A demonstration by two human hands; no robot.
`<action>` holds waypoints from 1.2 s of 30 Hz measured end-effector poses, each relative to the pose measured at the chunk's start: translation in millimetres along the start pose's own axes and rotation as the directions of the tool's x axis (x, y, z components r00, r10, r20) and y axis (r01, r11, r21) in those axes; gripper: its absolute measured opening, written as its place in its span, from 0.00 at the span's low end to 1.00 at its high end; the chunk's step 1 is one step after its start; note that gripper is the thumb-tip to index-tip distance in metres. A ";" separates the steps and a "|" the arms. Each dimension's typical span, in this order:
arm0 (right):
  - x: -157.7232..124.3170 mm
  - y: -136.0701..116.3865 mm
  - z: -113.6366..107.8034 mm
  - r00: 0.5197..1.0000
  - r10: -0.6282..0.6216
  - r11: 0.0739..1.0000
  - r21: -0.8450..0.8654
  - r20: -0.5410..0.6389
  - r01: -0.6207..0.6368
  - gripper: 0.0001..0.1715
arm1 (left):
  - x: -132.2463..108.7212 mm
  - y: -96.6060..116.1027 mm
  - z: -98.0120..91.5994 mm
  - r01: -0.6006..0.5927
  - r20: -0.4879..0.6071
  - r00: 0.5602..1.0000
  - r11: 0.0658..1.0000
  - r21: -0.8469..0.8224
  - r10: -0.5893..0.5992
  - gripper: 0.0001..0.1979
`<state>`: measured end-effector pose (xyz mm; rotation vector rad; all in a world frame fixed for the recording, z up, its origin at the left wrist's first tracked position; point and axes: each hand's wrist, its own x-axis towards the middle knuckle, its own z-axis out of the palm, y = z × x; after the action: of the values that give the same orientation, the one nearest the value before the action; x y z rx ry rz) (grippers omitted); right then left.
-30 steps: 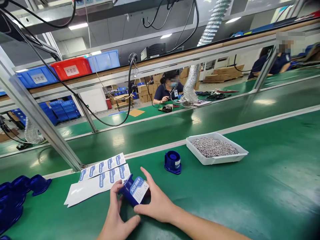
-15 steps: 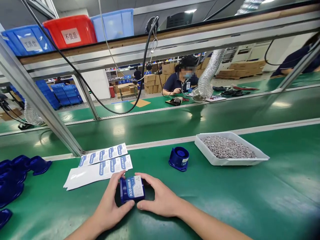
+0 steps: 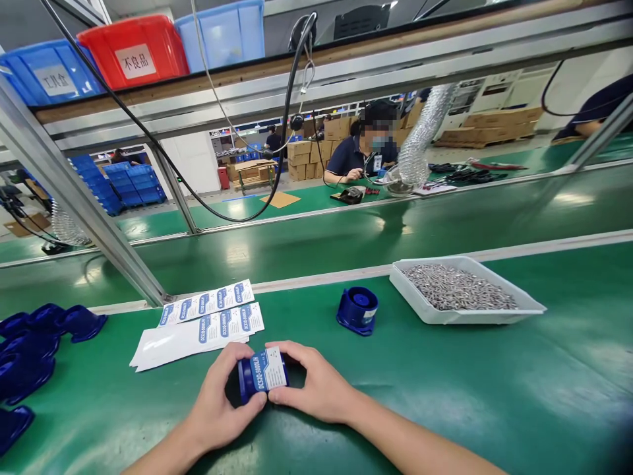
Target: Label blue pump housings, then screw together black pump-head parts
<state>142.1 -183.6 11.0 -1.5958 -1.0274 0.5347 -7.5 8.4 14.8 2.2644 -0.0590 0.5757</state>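
Note:
Both hands grip a small blue plastic part with a white and blue label (image 3: 262, 373) low over the green bench (image 3: 445, 402). My left hand (image 3: 217, 402) wraps its left side, thumb under the front. My right hand (image 3: 316, 386) closes on the right side, thumb pressed on the label's lower edge. Just beyond the hands lie label sheets (image 3: 202, 323) with blue and white stickers.
A second blue part (image 3: 358, 310) stands behind my right hand. A white tray (image 3: 524, 309) full of small metal pieces sits at the right. Several blue parts (image 3: 34, 343) pile up at the left edge. A slanted metal post (image 3: 79, 204) rises at the left. A person works across the conveyor.
The part has turned from tilted upward to lying level with its label facing up. Both hands have closed in around it. The view has shifted slightly.

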 end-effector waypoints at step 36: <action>1.4 -3.3 -1.6 0.986 0.163 0.953 0.255 0.022 -0.164 0.36 | 7.5 22.8 3.7 0.327 0.002 0.942 0.921 -0.214 -0.334 0.14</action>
<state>143.0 -183.3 14.8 -1.4558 -0.7943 0.7500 -4.3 -9.0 31.5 1.9975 0.2652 0.4059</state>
